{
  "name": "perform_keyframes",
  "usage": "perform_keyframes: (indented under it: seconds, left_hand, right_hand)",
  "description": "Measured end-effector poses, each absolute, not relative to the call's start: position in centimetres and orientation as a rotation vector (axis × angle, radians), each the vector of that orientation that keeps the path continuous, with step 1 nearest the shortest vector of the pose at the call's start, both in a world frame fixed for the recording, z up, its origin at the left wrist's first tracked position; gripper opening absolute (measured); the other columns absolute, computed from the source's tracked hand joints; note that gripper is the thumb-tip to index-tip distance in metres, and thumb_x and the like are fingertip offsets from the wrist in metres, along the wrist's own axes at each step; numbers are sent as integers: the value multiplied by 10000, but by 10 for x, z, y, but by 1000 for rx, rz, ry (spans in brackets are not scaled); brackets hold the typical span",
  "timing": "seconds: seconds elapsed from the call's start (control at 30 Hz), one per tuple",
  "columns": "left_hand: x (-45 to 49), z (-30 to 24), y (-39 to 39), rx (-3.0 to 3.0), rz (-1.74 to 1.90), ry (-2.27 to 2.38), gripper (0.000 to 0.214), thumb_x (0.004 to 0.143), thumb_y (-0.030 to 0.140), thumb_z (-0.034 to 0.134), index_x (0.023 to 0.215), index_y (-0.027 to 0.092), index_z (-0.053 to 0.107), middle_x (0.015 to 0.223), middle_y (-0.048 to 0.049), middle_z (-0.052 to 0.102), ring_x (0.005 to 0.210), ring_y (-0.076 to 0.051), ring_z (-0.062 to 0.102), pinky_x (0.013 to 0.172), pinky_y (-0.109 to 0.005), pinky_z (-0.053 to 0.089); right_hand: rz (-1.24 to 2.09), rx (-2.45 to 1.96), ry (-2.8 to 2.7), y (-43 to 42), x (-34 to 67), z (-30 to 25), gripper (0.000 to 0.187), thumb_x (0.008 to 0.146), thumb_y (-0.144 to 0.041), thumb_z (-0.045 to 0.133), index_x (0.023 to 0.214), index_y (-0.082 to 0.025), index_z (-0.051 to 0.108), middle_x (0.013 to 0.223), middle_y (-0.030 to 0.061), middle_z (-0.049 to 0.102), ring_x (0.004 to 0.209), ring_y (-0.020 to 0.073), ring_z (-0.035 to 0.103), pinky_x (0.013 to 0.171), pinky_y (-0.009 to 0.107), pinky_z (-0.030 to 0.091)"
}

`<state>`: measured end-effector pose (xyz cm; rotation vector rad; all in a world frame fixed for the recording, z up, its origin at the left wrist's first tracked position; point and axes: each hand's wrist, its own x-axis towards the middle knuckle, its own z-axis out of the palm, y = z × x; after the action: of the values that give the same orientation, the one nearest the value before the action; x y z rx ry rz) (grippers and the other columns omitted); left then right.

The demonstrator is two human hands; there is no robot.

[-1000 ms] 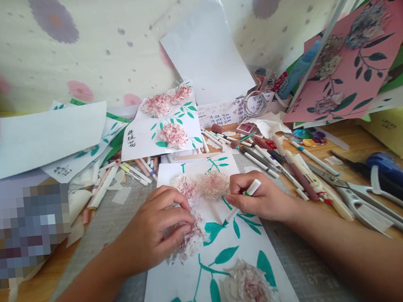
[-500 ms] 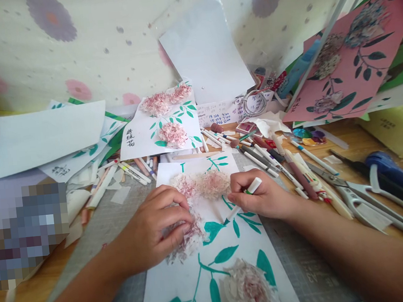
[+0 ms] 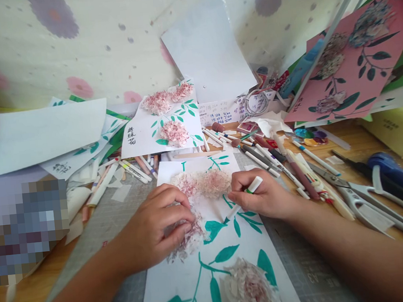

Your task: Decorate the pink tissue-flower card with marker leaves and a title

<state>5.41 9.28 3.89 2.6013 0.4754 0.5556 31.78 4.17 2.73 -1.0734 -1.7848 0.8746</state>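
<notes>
A long white card (image 3: 230,267) with painted teal leaves lies on a grey cutting mat (image 3: 122,215) in front of me. My left hand (image 3: 155,231) is curled over a pink shredded-paper flower (image 3: 190,237) on the card, fingers pressing it. My right hand (image 3: 259,195) is closed round a white marker pen (image 3: 245,198) whose tip rests on the card by a teal stem. Two more pink paper flowers (image 3: 204,183) sit at the card's far end, and a pale one (image 3: 248,286) lies near its front end.
Pens and markers (image 3: 273,156) are strewn behind the card. Scissors (image 3: 377,203) and a blue-handled tool (image 3: 400,177) lie at the right. A finished flower card (image 3: 165,126) and loose papers (image 3: 43,133) lie at the back; a pink flower card (image 3: 352,55) leans at the right.
Almost nothing differs. Both hands stay where they were on the card; the view has shifted very slightly.
</notes>
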Motion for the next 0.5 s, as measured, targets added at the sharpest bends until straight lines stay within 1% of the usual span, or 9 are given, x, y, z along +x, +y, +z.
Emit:
perform_keyframes:
  seconds: [0.37,0.5]
  left_hand:
    - [57,39,93,2613,563,494,187,917,126,525,912,229,680,982,-42,593,968,-201,535,858,-336,426]
    - [57,38,94,2622,557,492,183,919,138,526,911,227,685,972,-49,599,956,-203,540,850,-333,434]
  right_hand:
    - [834,-1037,-1820,43,312,25,304,829,-204,590,569,-216,434,528,-43,513,478,87,425,476,219,353]
    - [839,-1037,-1820,43,312,25,295,818,-202,581,572,-219,419,517,-53,488,471,84,394,464,214,335]
